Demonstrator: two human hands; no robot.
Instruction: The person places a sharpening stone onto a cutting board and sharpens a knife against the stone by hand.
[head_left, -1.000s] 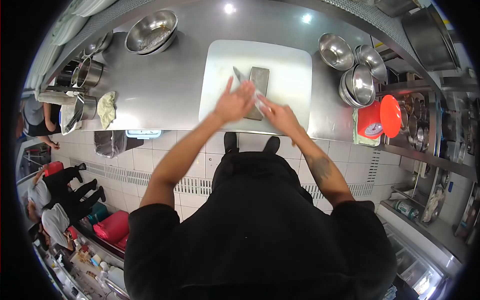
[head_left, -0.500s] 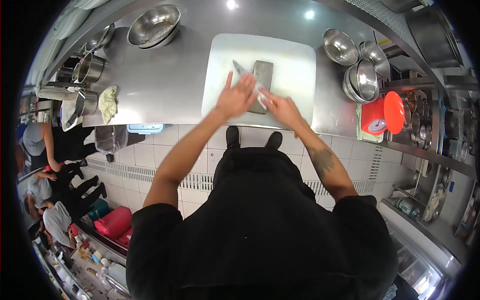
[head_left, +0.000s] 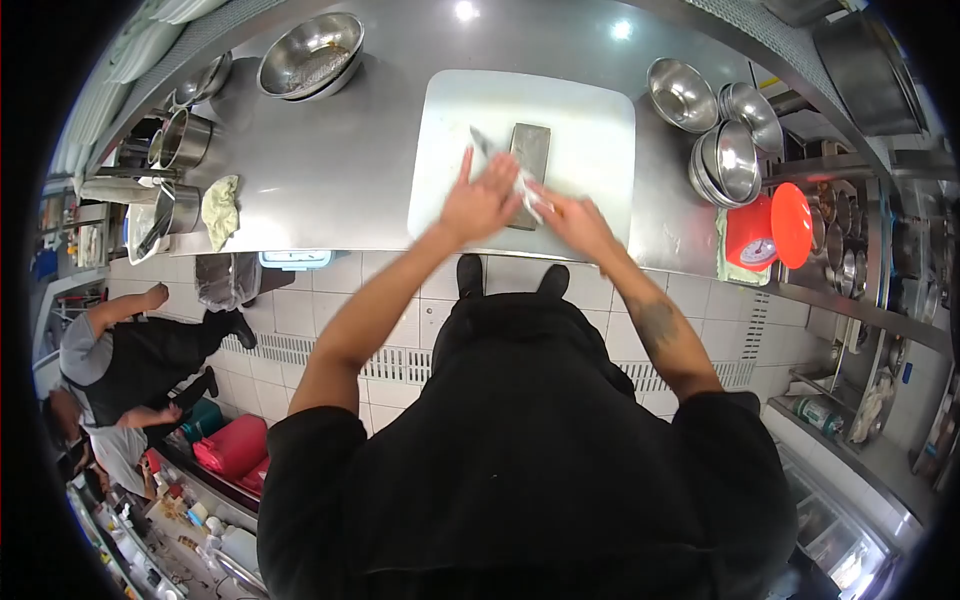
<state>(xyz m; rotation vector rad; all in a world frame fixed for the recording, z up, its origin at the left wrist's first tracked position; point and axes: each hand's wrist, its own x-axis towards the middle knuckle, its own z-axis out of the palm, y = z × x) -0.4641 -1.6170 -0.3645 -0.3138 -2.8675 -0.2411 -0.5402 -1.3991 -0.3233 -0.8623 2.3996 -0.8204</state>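
A kitchen knife [head_left: 482, 141] lies slantwise over a grey sharpening stone [head_left: 532, 150], its tip pointing up and left. The stone rests lengthwise on a white cutting board [head_left: 590, 120]. My left hand [head_left: 484, 198] lies over the blade with its fingers stretched out and the thumb apart, hiding most of the blade. Closed around the whitish handle end is my right hand [head_left: 575, 222], at the stone's right side. Whether a white cloth is wrapped around that end I cannot tell.
Steel bowls stand at the back left [head_left: 310, 60] and in stacks at the right [head_left: 730, 160]. A red kitchen scale [head_left: 750, 235] sits at the right front edge, a crumpled cloth [head_left: 220, 212] at the left. Other people [head_left: 130, 370] are on the floor side at left.
Both hands stay on the knife with only a slight shift. At the left, a person in grey and black has stepped nearer, with an arm now bent forward.
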